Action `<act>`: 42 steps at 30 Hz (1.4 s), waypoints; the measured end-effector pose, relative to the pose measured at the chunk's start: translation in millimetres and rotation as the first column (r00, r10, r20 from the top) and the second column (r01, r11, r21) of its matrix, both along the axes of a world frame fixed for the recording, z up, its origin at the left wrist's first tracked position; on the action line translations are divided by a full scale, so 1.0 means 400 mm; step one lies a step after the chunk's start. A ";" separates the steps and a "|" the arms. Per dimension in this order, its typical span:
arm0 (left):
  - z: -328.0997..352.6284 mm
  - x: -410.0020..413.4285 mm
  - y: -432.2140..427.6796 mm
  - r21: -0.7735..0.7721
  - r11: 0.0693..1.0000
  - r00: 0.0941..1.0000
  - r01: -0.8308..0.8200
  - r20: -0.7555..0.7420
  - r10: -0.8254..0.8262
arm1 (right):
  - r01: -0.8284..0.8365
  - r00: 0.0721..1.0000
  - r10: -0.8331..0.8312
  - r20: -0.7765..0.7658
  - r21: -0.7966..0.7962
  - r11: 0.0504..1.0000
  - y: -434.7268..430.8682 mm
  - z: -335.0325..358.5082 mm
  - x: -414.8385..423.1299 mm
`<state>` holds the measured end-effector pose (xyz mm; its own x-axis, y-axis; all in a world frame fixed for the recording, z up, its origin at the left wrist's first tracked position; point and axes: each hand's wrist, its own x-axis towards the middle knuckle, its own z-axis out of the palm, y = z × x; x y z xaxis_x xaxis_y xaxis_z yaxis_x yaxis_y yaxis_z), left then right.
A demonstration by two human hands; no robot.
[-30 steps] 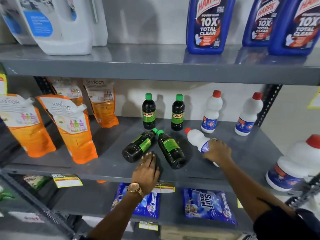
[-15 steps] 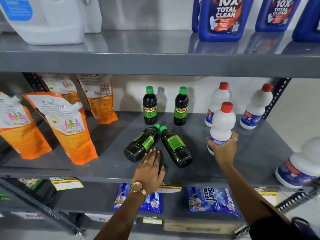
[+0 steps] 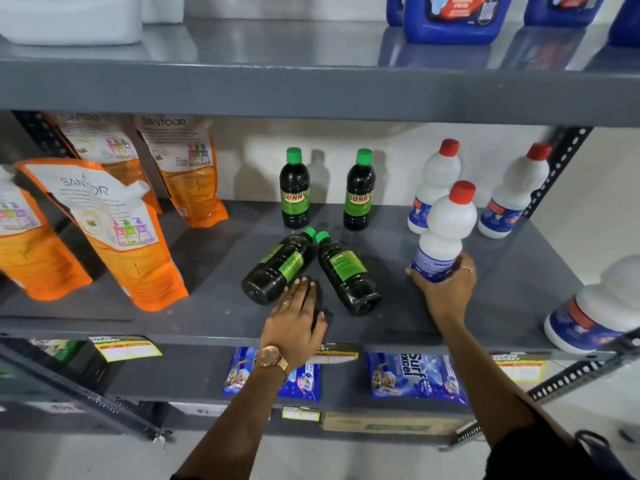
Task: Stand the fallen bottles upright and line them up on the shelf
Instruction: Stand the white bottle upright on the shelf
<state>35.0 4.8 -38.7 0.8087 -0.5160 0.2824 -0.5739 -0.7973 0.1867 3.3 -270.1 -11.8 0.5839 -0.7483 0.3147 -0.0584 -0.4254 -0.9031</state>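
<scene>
My right hand (image 3: 445, 292) grips the base of a white bottle with a red cap (image 3: 446, 230), upright on the grey shelf (image 3: 207, 306). Behind it stand two more white bottles (image 3: 434, 188) (image 3: 512, 195). Two dark bottles with green caps lie on their sides mid-shelf, one on the left (image 3: 277, 268) and one on the right (image 3: 346, 275), caps pointing back and nearly touching. My left hand (image 3: 298, 320) rests flat on the shelf between their bases, fingers against the left one. Two dark bottles stand upright behind, one on the left (image 3: 294, 192) and one to its right (image 3: 359, 194).
Orange Santoor pouches (image 3: 121, 230) lean at the shelf's left. A large white bottle (image 3: 602, 306) lies at the right edge by the perforated upright. Blue Harpic bottles (image 3: 453, 15) sit on the shelf above. Surf Excel packets (image 3: 415, 375) lie on the shelf below.
My right hand lifted the fallen white bottle from lying on its side to upright and holds it standing. My left hand stayed on the shelf by the dark bottles. The view tilted down.
</scene>
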 end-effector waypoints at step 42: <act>0.014 -0.012 -0.007 0.047 0.999 0.999 -0.016 -0.040 0.018 | -0.008 0.998 0.015 -0.057 0.107 0.994 -0.034 -0.020 -0.033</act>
<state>30.2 1.9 -33.2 0.8276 -0.5140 0.2256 -0.5532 -0.8151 0.1720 -9.8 -283.7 -19.9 0.6077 -0.7690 0.1987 -0.1074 -0.3274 -0.9388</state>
